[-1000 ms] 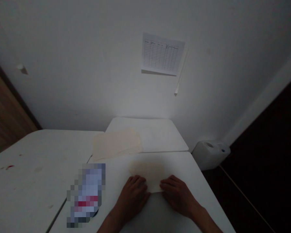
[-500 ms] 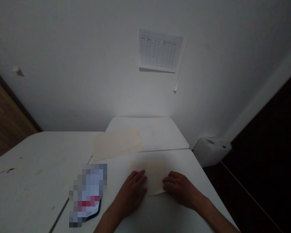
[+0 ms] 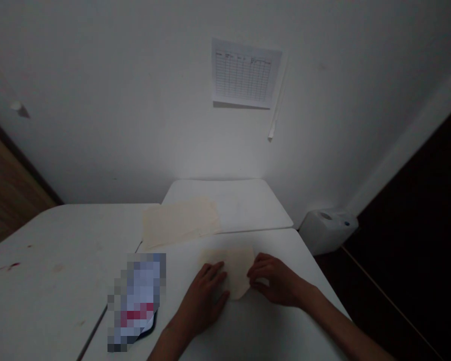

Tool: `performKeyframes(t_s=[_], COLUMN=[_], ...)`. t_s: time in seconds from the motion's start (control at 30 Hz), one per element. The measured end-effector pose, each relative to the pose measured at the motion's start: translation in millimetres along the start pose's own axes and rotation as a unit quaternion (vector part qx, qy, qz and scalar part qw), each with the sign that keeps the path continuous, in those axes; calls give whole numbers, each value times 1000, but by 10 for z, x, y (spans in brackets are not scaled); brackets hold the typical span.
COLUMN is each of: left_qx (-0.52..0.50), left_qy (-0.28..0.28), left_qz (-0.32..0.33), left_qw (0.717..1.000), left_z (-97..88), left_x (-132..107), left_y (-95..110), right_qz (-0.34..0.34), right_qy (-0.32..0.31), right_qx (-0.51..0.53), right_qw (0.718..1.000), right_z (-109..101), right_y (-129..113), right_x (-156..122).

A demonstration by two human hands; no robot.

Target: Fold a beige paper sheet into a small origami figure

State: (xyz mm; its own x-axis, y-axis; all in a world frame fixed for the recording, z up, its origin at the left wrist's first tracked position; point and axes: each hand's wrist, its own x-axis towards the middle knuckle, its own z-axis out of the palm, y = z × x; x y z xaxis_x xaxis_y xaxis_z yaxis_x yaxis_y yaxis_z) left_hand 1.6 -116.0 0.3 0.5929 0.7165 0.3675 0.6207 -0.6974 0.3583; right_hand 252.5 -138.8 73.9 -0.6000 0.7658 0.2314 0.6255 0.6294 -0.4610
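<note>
A small folded sheet of cream paper (image 3: 233,268) lies on the white table (image 3: 255,321) in front of me. My left hand (image 3: 205,296) rests flat on its left edge, fingers stretched out. My right hand (image 3: 276,281) sits at the sheet's right edge with fingers curled, pinching and turning in the lower right corner, so the sheet's near edge now looks slanted. The room is dim and fine folds are hard to make out.
A larger stack of cream sheets (image 3: 180,220) lies farther back. A blurred-out object (image 3: 137,301) sits at my left. A printed chart (image 3: 244,75) hangs on the wall. A white plastic canister (image 3: 328,228) stands on the dark floor right of the table.
My right hand has moved inward and curled over the sheet's lower right corner, folding it in. My left hand slid slightly forward onto the sheet. The view tilted a little.
</note>
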Motion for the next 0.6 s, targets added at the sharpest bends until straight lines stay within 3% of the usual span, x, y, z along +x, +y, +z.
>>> performKeyframes(t_s=[0.2,0.37,0.6], left_qx=[0,-3,-4], left_qy=[5,-27,-21], left_qz=[-6,-1,7], left_qw=[1000,1000,1000], left_z=[10,-64,-41], left_x=[-14,24,18], left_y=[-8,40,18], right_qz=[26,55,90], right_qy=[48,81,91], right_qx=[56,87,97], right_qw=[997,991,987], right_z=[97,207,296], right_y=[39,98,119], right_x=[119,210,260])
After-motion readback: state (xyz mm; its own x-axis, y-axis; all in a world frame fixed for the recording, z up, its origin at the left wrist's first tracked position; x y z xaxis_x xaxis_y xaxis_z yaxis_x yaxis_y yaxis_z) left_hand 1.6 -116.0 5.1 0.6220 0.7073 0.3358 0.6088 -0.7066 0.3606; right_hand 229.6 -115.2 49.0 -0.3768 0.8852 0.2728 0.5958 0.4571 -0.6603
